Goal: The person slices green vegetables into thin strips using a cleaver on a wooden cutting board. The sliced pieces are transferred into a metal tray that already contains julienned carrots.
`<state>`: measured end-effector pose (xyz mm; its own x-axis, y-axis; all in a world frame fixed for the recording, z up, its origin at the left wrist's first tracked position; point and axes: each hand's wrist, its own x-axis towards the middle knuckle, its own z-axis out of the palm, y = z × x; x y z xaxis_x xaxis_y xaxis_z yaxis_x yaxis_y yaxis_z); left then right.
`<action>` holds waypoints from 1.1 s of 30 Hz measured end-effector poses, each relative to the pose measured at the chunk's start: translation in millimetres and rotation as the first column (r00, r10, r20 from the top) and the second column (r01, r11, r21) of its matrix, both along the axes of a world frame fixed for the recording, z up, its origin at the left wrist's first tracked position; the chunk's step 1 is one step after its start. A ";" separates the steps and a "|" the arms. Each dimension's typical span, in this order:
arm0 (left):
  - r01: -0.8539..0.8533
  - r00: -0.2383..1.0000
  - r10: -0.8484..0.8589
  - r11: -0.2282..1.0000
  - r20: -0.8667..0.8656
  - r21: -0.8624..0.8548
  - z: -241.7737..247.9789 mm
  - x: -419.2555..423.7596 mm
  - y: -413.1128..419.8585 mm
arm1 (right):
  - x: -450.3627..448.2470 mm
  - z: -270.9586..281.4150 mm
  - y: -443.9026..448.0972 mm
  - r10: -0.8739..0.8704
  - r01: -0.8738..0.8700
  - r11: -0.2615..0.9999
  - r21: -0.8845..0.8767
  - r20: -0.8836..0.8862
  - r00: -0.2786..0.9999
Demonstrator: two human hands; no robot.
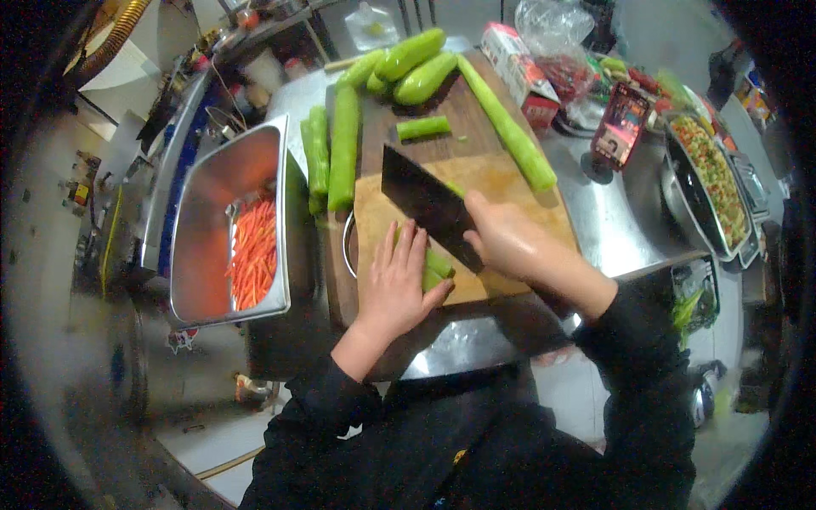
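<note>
My right hand is closed around the handle of a cleaver, its broad dark blade slanting up to the left over the light wooden cutting board. My left hand presses down on cut pieces of a green gourd-like vegetable near the board's front edge; its fingers partly cover them. Behind the blade lies a short green piece. Long peeled green vegetables lie along the left side, one long vegetable slants at the right, and several plump ones are heaped at the back.
Left of the boards stands a deep steel pan with shredded orange vegetable, likely carrot. At right, a phone stands upright on the steel table, near a tray of diced mixed vegetables. A carton stands behind.
</note>
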<state>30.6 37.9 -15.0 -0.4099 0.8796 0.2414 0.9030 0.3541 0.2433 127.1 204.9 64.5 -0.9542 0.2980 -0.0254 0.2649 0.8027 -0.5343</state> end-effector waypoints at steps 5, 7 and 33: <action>0.001 1.000 -0.001 1.000 -0.015 0.002 -0.2 1.0 -4.3 | -1.8 -4.0 -3.9 -0.023 0.022 0.999 0.027 0.040 0.999; 0.013 0.997 -0.021 0.995 0.069 0.102 1.0 -3.2 -5.2 | -4.0 -4.0 -5.7 -0.027 0.025 0.999 0.034 0.046 0.999; 0.195 0.976 -0.217 0.889 0.006 0.413 -10.2 -44.7 -16.6 | -6.0 16.6 -34.3 0.131 -0.143 0.979 0.142 0.092 0.987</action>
<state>-14.0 21.2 -25.2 -0.2511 0.7744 0.5808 0.9275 0.0209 0.3732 121.1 170.6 81.1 -0.9827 0.1712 -0.0707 0.1852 0.9029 -0.3879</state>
